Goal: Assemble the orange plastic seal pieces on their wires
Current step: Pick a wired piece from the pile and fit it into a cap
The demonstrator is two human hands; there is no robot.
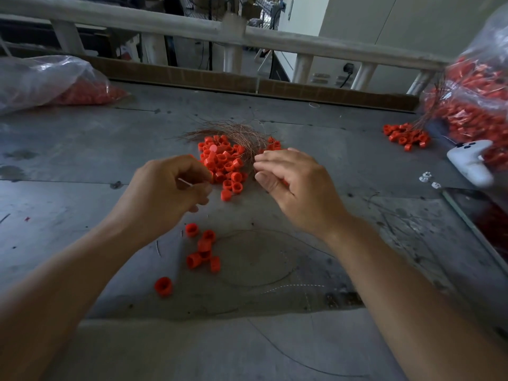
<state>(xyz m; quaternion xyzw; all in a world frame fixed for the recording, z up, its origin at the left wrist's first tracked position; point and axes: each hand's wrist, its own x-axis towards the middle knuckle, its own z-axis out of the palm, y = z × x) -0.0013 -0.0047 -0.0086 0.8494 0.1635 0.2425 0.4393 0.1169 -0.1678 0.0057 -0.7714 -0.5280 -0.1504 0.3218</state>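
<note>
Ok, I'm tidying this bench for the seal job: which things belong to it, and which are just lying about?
Job: orange seal pieces, copper wires, left bag, right bag, thin strand pinched by left hand.
Lying about: white controller, dark screen, small white bits.

A factory workbench: scuffed grey table (82,160), bulk plastic bags (478,86) of orange parts, railing (165,26) behind.
</note>
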